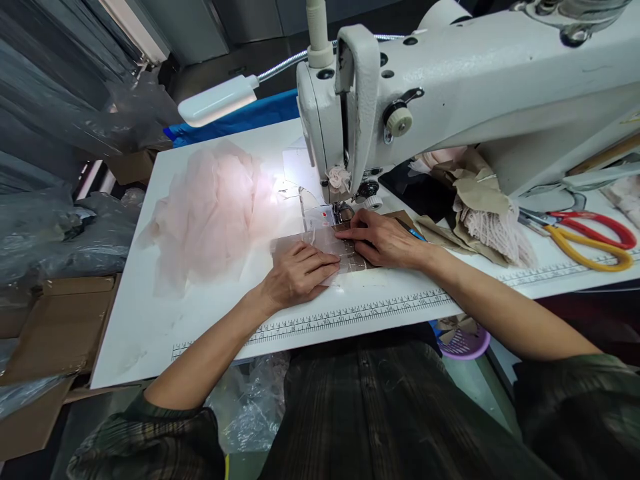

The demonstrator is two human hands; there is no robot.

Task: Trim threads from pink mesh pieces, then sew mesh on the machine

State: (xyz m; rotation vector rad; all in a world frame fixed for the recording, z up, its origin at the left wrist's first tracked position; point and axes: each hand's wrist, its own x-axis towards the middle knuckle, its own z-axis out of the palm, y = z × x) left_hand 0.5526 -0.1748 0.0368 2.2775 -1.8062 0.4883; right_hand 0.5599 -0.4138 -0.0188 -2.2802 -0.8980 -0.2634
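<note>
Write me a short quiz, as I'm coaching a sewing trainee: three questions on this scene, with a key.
1. What lies on the table left of the sewing machine? (a) scissors (b) sheer pale pink fabric (c) a teapot
2. True or false: the left hand is gripping scissors.
3. Fill in: the basket below the table's front edge is ____.

Key: 1 b; 2 false; 3 purple.

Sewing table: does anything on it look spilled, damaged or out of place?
Nothing looks spilled or clearly broken. Slightly odd: faint grey smudges near the front left corner make the white tabletop look soiled, and crumpled brown pieces lie in an untidy heap with pale pink fabric by the sewing machine.
</note>
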